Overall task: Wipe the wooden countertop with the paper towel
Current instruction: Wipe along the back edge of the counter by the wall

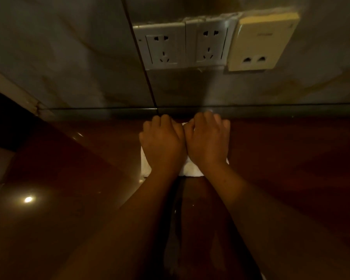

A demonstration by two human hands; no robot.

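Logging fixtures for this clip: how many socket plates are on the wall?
3 in a row: left white power socket, middle white power socket, cream two-port plate rightmost.

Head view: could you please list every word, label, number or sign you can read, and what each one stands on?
Nothing here is legible.
Cream wall plate: a faint mark near its top, too blurred to read.
Left white socket and right white socket: no print visible.
Paper towel: no print visible.
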